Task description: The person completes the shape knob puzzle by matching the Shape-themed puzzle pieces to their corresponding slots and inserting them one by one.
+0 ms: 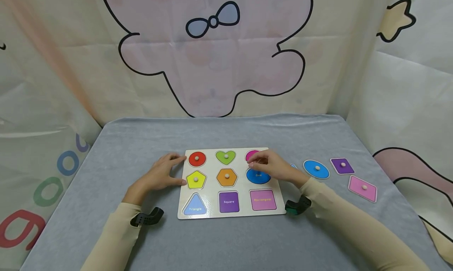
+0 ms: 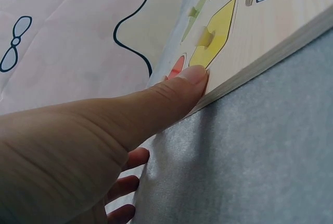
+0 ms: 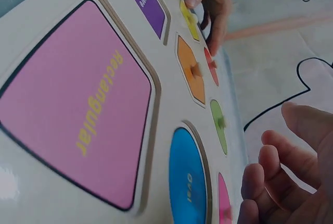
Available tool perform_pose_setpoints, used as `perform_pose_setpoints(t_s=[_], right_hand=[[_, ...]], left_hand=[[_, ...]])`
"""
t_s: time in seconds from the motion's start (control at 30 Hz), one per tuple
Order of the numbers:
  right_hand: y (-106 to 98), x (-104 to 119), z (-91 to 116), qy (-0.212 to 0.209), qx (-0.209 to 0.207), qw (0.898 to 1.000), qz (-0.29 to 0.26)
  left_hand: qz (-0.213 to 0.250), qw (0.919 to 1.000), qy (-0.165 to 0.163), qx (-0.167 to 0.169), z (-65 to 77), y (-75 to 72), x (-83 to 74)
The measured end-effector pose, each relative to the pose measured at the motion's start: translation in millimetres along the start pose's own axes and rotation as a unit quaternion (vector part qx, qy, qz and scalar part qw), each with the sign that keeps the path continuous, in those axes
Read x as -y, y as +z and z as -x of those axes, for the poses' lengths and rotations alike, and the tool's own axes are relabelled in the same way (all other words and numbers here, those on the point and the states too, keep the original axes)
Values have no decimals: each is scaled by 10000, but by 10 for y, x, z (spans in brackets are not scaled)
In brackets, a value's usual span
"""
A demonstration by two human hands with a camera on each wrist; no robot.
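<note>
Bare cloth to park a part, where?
Free: grey cloth between left sleeve and right sleeve, near side of the board; also between board and backdrop. Crowded: right of the board, with right sleeve plus loose blue oval, purple square and pink rectangle.

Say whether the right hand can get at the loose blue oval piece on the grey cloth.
Likely yes: the right hand looks empty, and the loose blue oval piece lies knob up on the grey cloth close by, with nothing covering it.
</note>
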State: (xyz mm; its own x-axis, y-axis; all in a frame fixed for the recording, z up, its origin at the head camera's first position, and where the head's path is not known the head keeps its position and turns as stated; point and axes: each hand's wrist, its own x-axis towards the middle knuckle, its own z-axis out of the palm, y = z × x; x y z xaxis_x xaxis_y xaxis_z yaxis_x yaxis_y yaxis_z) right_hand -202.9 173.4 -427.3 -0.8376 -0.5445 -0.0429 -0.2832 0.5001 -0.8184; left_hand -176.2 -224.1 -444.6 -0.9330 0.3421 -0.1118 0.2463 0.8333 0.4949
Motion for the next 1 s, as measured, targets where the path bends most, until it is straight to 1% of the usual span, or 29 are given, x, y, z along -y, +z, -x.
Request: perform_pose_setpoints(t_s=[0.13,0.4,0.63,1.0], right_hand=[[-83,15,35,179,-158,9997,71],[-236,5,73,60,-388,9991,165],[-321,-62,135,156,-548,9983,99],[-467,-201,291,241,-665,9975,80]], left_hand=[[28,10000,-5,-1,-1,-5,3],[29,10000,-11,21,-3,3,14],[33,10000,25,7,1,7,12],[53,10000,26,-29,-7,24,35]])
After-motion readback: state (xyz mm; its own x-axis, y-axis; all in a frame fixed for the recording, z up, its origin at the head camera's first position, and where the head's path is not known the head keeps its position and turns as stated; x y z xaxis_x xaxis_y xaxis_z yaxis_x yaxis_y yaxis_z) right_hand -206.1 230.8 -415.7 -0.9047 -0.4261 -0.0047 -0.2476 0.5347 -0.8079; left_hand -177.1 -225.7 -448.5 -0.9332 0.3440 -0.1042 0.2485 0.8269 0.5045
